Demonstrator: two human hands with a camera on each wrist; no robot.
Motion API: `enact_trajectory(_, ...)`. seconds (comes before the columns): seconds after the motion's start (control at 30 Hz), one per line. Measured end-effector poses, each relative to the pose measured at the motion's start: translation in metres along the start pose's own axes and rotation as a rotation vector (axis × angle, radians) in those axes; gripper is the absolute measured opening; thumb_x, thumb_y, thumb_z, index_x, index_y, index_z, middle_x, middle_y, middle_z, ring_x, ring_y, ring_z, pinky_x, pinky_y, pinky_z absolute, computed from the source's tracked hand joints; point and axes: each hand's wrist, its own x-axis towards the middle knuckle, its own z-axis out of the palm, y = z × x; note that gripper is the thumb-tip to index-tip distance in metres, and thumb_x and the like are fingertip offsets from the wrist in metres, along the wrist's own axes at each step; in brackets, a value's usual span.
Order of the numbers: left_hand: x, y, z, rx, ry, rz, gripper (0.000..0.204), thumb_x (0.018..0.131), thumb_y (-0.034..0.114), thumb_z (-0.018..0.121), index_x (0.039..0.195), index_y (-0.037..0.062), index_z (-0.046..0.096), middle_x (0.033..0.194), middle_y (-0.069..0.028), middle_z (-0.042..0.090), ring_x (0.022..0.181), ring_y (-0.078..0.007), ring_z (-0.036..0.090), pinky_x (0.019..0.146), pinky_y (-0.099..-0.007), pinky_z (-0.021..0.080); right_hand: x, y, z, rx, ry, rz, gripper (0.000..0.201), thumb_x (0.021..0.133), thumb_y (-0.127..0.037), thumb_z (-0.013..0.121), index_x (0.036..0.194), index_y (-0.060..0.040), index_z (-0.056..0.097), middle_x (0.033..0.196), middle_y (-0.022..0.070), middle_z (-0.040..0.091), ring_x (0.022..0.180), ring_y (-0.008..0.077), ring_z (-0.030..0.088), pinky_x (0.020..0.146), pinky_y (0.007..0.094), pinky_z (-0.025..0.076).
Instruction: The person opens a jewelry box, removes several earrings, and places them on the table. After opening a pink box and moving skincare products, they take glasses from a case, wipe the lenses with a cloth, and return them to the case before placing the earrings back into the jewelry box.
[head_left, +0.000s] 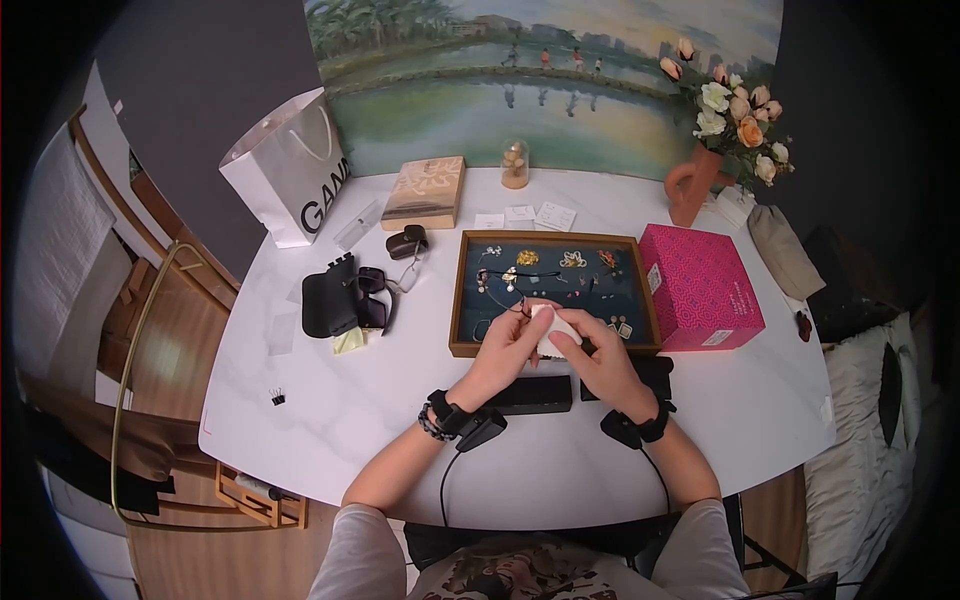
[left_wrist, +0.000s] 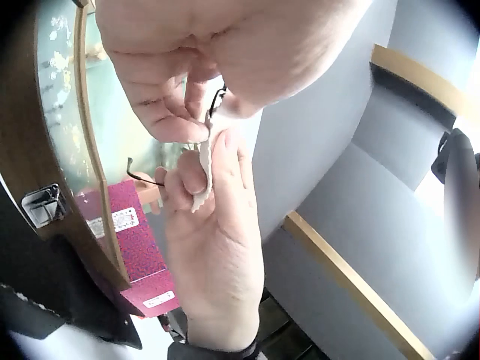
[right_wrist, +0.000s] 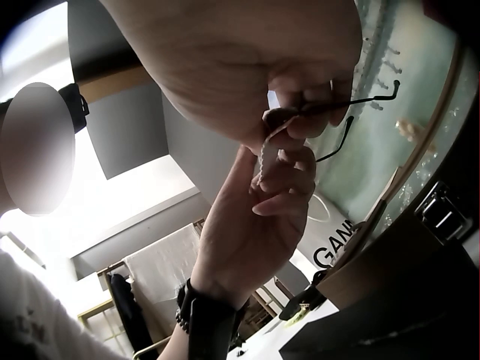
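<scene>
Both hands meet over the front edge of a jewellery tray [head_left: 455, 300]. The left hand [head_left: 498, 350] and the right hand [head_left: 605, 372] pinch a white cloth [head_left: 557, 330] with a scalloped edge, folded over part of a pair of glasses. Two thin dark temples [right_wrist: 375, 98] stick out past the fingers, away from the body. In the left wrist view the cloth [left_wrist: 204, 161] lies between the fingertips of the two hands, with one temple end [left_wrist: 139, 177] beyond them. The lenses are mostly hidden by the cloth and fingers.
Right of the tray stands a pink box [head_left: 700, 290]. Sunglasses [head_left: 373, 298] and a black case [head_left: 328, 300] lie left. Behind are a paper bag [head_left: 285, 170], a wooden box [head_left: 425, 193] and a flower vase [head_left: 697, 185]. A black box [head_left: 535, 395] lies below the hands.
</scene>
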Motion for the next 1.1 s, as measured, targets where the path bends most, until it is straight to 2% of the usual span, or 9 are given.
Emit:
enact_trajectory(0.13, 0.002, 0.001, 0.009, -0.182, 0.088, 0.008, 0.024, 0.106, 0.025, 0.065, 0.114, 0.0027, 0.064, 0.088, 0.0003, 0.069, 0.071, -0.0018, 0.062, 0.064, -0.0177, 0.051, -0.001, 0.012, 0.004, 0.128, 0.038, 0.031, 0.019, 0.1, -0.018, 0.069, 0.109, -0.0008, 0.065, 0.092, 0.0084, 0.073, 0.079, 0.0167, 0.06, 0.077, 0.0315, 0.046)
enact_trajectory(0.23, 0.003, -0.006, -0.001, -0.081, 0.02, 0.053, 0.021, 0.105, 0.023, 0.066, 0.113, 0.0027, 0.066, 0.094, -0.0018, 0.071, 0.074, -0.0031, 0.064, 0.067, -0.0183, 0.053, 0.0, 0.006, 0.001, 0.14, 0.038, 0.112, 0.02, 0.1, -0.019, 0.069, 0.095, -0.0007, 0.063, 0.081, 0.0079, 0.069, 0.073, 0.0208, 0.058, 0.074, 0.0344, 0.046)
enact_trajectory(0.3, 0.003, -0.005, -0.002, -0.114, 0.011, 0.013, 0.02, 0.105, 0.022, 0.067, 0.111, 0.0025, 0.066, 0.094, -0.002, 0.071, 0.075, -0.0038, 0.065, 0.069, -0.0188, 0.054, 0.003, -0.002, -0.004, -0.125, -0.01, 0.023, 0.025, 0.101, -0.02, 0.068, 0.087, 0.0003, 0.061, 0.071, 0.0098, 0.062, 0.065, 0.0244, 0.054, 0.07, 0.0372, 0.044)
enact_trajectory(0.4, 0.002, 0.002, 0.003, -0.174, 0.016, -0.039, 0.019, 0.105, 0.02, 0.067, 0.109, 0.0016, 0.067, 0.093, -0.0021, 0.071, 0.077, -0.0051, 0.066, 0.072, -0.0195, 0.055, 0.002, 0.009, -0.006, -0.196, -0.075, 0.026, 0.028, 0.102, -0.021, 0.066, 0.085, 0.0007, 0.061, 0.065, 0.0113, 0.056, 0.06, 0.0277, 0.049, 0.066, 0.0388, 0.042)
enact_trajectory(0.63, 0.003, -0.001, -0.002, -0.134, 0.013, -0.043, 0.022, 0.107, 0.02, 0.063, 0.115, -0.0002, 0.068, 0.097, -0.0009, 0.07, 0.078, -0.0047, 0.065, 0.071, -0.0195, 0.053, -0.001, -0.001, -0.003, -0.012, -0.037, 0.174, 0.026, 0.104, -0.021, 0.063, 0.092, 0.0017, 0.062, 0.07, 0.0106, 0.061, 0.066, 0.0183, 0.059, 0.061, 0.0343, 0.044)
enact_trajectory(0.7, 0.004, -0.001, -0.003, -0.214, 0.054, -0.014, 0.023, 0.107, 0.021, 0.063, 0.119, 0.001, 0.067, 0.093, 0.0007, 0.068, 0.075, -0.0036, 0.062, 0.069, -0.0193, 0.052, -0.002, -0.002, -0.001, 0.057, -0.039, 0.092, 0.022, 0.106, -0.02, 0.061, 0.106, 0.0016, 0.063, 0.083, 0.0119, 0.067, 0.076, 0.0162, 0.065, 0.064, 0.0319, 0.048)
enact_trajectory(0.8, 0.003, 0.007, -0.002, -0.281, 0.093, 0.014, 0.025, 0.108, 0.022, 0.061, 0.124, 0.0034, 0.065, 0.089, 0.0032, 0.065, 0.072, -0.002, 0.058, 0.065, -0.019, 0.049, -0.004, 0.002, 0.001, 0.067, -0.052, 0.079, 0.023, 0.106, -0.019, 0.059, 0.119, 0.0001, 0.06, 0.095, 0.0138, 0.069, 0.082, 0.019, 0.068, 0.071, 0.0331, 0.052)
enact_trajectory(0.93, 0.004, 0.001, -0.001, -0.253, 0.101, 0.024, 0.028, 0.107, 0.021, 0.062, 0.128, 0.0027, 0.066, 0.081, 0.0037, 0.063, 0.07, -0.0017, 0.057, 0.064, -0.0187, 0.048, -0.005, 0.003, 0.005, 0.113, -0.04, 0.072, 0.022, 0.106, -0.019, 0.059, 0.12, -0.0007, 0.059, 0.098, 0.0149, 0.069, 0.085, 0.02, 0.069, 0.073, 0.0347, 0.053)
enact_trajectory(1.1, -0.001, -0.003, 0.008, -0.156, 0.1, 0.023, 0.026, 0.107, 0.02, 0.064, 0.126, 0.0027, 0.068, 0.086, 0.0041, 0.066, 0.075, -0.0012, 0.06, 0.068, -0.0187, 0.05, -0.004, 0.003, 0.001, 0.041, -0.047, 0.112, 0.025, 0.106, -0.024, 0.06, 0.114, -0.0007, 0.058, 0.091, 0.0154, 0.069, 0.081, 0.0224, 0.071, 0.072, 0.0339, 0.053)
